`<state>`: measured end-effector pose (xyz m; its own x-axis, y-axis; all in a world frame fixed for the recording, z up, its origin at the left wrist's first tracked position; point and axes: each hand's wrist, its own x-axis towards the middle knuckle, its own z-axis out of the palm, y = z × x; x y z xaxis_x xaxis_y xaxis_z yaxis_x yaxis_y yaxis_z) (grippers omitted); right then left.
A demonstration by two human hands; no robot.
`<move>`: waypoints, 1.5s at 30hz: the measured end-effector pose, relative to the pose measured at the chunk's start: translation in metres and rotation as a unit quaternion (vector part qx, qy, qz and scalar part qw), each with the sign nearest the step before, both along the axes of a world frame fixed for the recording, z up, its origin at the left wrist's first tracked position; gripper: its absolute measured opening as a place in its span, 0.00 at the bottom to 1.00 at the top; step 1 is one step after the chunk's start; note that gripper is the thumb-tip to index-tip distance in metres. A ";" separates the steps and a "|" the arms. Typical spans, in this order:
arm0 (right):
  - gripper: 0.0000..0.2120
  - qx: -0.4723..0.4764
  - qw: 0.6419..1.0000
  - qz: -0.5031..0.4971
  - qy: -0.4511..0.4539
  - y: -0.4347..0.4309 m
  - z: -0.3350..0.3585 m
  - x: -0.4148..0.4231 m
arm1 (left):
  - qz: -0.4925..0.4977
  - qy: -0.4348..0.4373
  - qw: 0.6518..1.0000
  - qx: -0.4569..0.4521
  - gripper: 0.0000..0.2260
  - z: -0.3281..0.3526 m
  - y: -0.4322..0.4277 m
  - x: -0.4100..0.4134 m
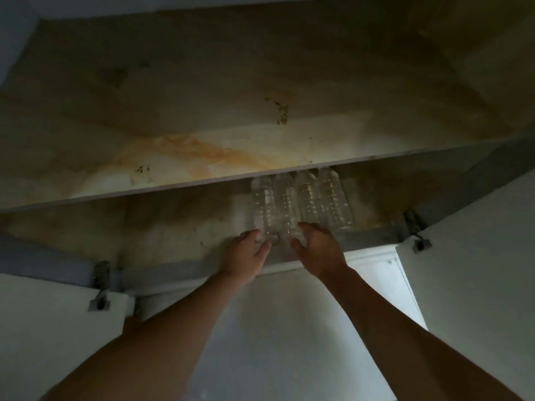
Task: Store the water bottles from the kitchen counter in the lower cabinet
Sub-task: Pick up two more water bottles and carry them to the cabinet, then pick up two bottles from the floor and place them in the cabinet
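Bottles (301,201): four, clear, lying on their sides in a tight row on the cabinet floor (173,235), under the shelf (173,172). Bases face the hands; necks point away from them, lost in the dark beyond the grip.

Left hand (246,253): fingers and thumb curled on the base of the end bottle (262,206). It reads as a light pinch, but the light is poor.

Right hand (317,250): cupped over the base of the second bottle (285,204), thumb beneath and fingers on top, closed on it. The two bottles beyond the right hand are untouched.

Judgement: stowing looks nearly done, with the hands squaring up the row.

Risks from here:
- Round bodies lying flat. Nothing visible blocks the open floor outside the left hand, so the end bottle could roll that way on release.
- Thin, ribbed walls. A hard squeeze at the base would likely buckle them and shift the grip.
- Bases sit close to the front lip, just ahead of the wrists. A pull back with fingers hooked could drag a bottle over the edge.
- Pushing one bottle deeper may skew its neighbours, since all four touch.
- Doors (43,328) stand open outside both forearms. A protruding base could stop them closing.
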<state>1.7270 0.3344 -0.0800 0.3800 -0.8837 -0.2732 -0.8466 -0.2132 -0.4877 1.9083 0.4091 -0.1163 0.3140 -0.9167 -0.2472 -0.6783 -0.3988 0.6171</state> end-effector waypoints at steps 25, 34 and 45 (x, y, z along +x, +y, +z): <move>0.26 -0.032 0.998 -0.012 0.044 0.240 0.631 -0.180 | -0.218 -0.283 0.933 -0.037 0.23 0.678 0.209 -0.109; 0.25 -0.135 0.988 -0.054 0.052 0.263 0.678 -0.196 | -0.261 -0.295 0.914 -0.092 0.32 0.726 0.205 -0.131; 0.30 -0.104 0.903 -0.406 0.096 0.354 0.680 -0.257 | -0.540 -0.233 0.794 -0.152 0.26 0.716 0.135 -0.226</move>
